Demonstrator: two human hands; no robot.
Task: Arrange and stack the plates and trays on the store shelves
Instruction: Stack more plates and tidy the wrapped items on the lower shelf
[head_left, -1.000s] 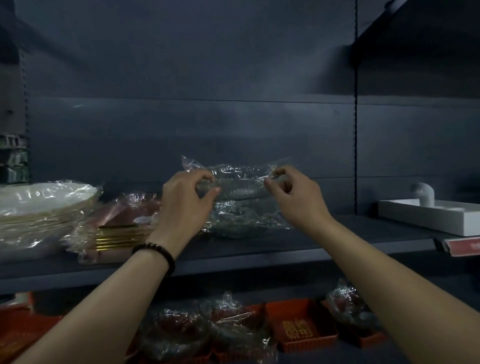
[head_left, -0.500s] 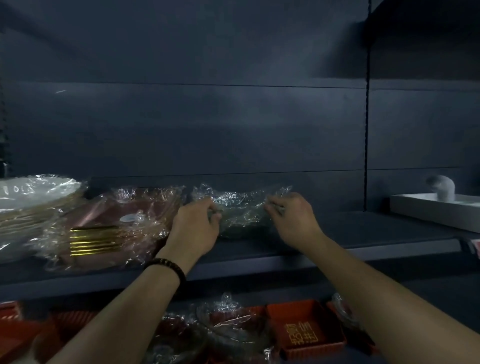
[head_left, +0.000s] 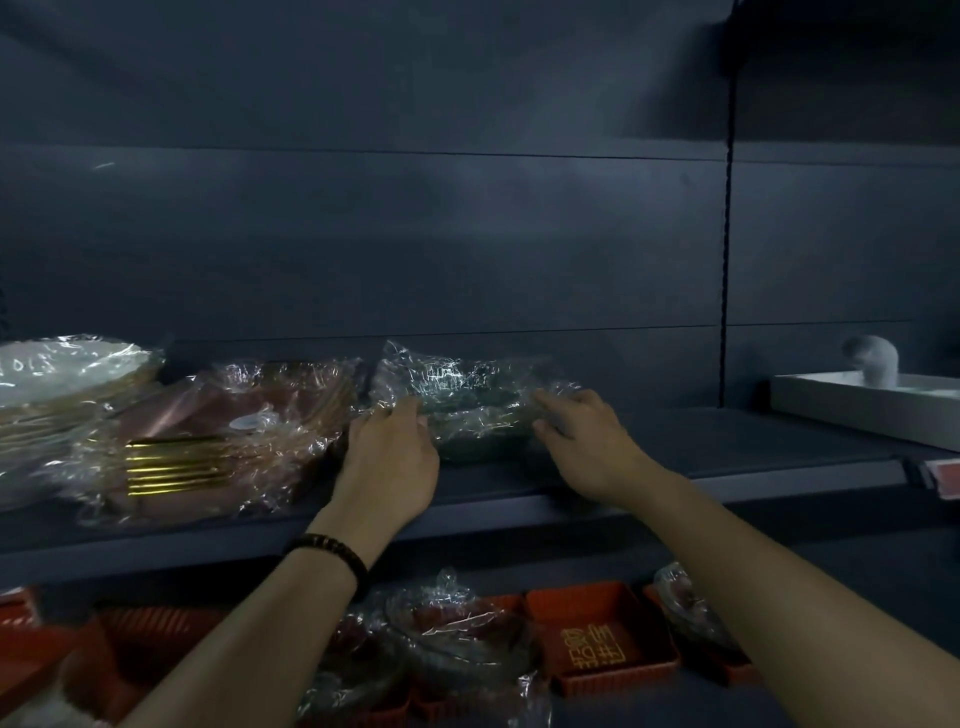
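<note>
Noted dark pack (head_left: 467, 410) of film-wrapped plates set flat on shelf (head_left: 727, 452), toward the back wall, about mid-width. Recorded left hand (head_left: 389, 457) at the pack's left end, fingers (head_left: 387, 415) reaching forward side by side onto the film, thumb laid against the front edge; saw no pinch or curl round the pack. Recorded right hand (head_left: 587, 447) at the pack's right end, index finger straight and touching the film, remaining fingers loosely bent and slightly spread, holding nothing. Logged beaded bracelet (head_left: 332, 551) on left wrist. Found pink pack (head_left: 223, 431) with gold rims just left of the dark pack, films apparently touching; could not confirm contact through glare. Found white plates (head_left: 62, 379), also wrapped, stacked at far left beside the pink pack. Noted white tray (head_left: 857, 410) well apart at far right of the same shelf, carrying a blurred pale object (head_left: 872, 358). Observed red trays (head_left: 597, 639) and more wrapped packs (head_left: 457, 639) on the lower shelf, below both forearms. Lighting dim; fine detail inside the dark pack not resolved.
</note>
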